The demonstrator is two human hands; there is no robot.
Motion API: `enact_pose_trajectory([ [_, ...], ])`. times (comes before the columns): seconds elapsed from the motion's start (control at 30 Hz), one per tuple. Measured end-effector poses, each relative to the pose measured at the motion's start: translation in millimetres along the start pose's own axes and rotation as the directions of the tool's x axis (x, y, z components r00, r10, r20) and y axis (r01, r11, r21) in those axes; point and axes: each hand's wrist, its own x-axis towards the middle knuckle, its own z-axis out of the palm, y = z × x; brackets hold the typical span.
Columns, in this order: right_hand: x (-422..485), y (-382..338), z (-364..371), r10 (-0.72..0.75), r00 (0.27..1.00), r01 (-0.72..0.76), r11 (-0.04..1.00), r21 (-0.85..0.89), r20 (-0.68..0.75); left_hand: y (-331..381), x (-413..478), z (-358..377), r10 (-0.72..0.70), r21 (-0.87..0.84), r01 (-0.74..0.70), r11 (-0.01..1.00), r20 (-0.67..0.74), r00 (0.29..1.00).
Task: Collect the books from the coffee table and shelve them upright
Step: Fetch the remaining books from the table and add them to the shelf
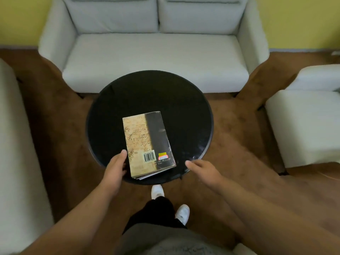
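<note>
Books [148, 142] lie stacked at the table's [114, 107] near edge, likely stiff and light; grip both long sides. Left hand [116, 167] touches the left side, right hand [201, 169] spread, empty.

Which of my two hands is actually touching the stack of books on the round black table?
The left hand, its fingers at the map-covered top book; the right hand hovers apart.

Round black counter [150, 92] on brown carpet [55, 126], in front of a pale sofa. Lying flat on the near part of it: a small stack of books [147, 142], top one back cover up, tan map print and dark band, barcode and sticker at the near end. More thin books just showing under its near edge. Rest of the top bare, glossy.
</note>
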Motion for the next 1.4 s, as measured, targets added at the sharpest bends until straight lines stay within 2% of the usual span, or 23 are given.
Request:
enact_pose_trajectory([
  [0.17, 63.4, -52.2, 17.1, -0.033, 0.999, 0.027, 0.990, 0.139, 0.043, 16.5, 25.1, 7.5, -0.140, -0.119, 0.164, 0.979, 0.189, 0.972],
  [0.33, 95.7, -71.5, 25.4, 0.066, 0.974, -0.138, 0.932, 0.334, 0.218, 13.8, 46.6, 3.7, -0.163, -0.166, 0.208, 0.964, 0.249, 0.955],
  [0.4, 108.3, -63.5, 26.6, 0.125, 0.953, -0.220, 0.913, 0.345, 0.278, 12.8, 53.5, 5.0, -0.170, -0.169, 0.225, 0.960, 0.289, 0.942],
  [0.5, 115.0, -56.2, 27.7, 0.098, 0.943, -0.202, 0.928, 0.312, 0.318, 5.1, 58.4, 9.6, -0.187, -0.193, 0.254, 0.948, 0.310, 0.932],
  [0.8, 106.3, -58.6, 31.5, 0.074, 0.939, -0.213, 0.893, 0.396, 0.337, -1.9, 50.7, 21.6, -0.202, -0.345, 0.286, 0.894, 0.258, 0.945],
  [0.97, 86.2, -43.2, 26.9, 0.078, 0.937, -0.208, 0.908, 0.365, 0.340, -19.5, 26.5, 31.9, -0.249, -0.363, 0.331, 0.871, 0.254, 0.934],
  [1.13, 57.1, -4.9, 30.5, 0.085, 0.927, -0.226, 0.903, 0.365, 0.365, -53.7, -14.2, 47.2, -0.247, -0.388, 0.319, 0.865, 0.223, 0.943],
  [1.4, 49.9, 8.7, 33.5, 0.057, 0.915, -0.218, 0.903, 0.370, 0.400, -79.8, -25.0, 47.6, -0.292, -0.423, 0.329, 0.844, 0.152, 0.944],
])
